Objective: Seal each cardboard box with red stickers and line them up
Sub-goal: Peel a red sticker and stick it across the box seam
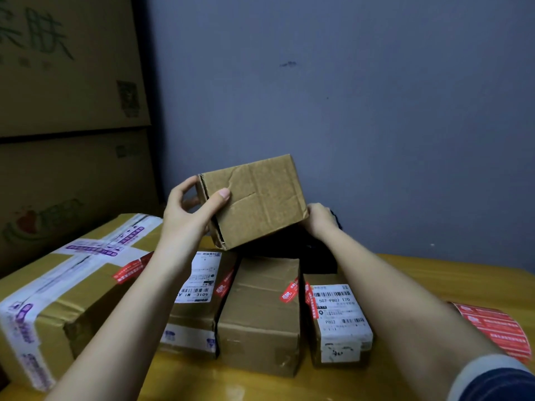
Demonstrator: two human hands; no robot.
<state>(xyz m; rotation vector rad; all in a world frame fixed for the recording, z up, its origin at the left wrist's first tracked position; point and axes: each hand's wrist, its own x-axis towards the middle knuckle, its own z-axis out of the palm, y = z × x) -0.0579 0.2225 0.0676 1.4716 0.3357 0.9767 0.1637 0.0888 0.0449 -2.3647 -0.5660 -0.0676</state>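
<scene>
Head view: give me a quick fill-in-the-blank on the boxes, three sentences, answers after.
1. The plain box is held up by ____ hands, the left hand and right hand.
2. The stickers on the lined-up boxes are ____ in colour.
3. The sticker sheet lies on the table at the row's ____ end.

Answers: two; red; right

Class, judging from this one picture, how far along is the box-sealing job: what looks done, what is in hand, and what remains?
Done: four boxes stand in a row on the table, each showing a red sticker, such as the plain middle box. In hand: the left hand and right hand hold a small box up; no sticker shows on it. Left: sealing it from the sticker sheet and lining it up.
</scene>
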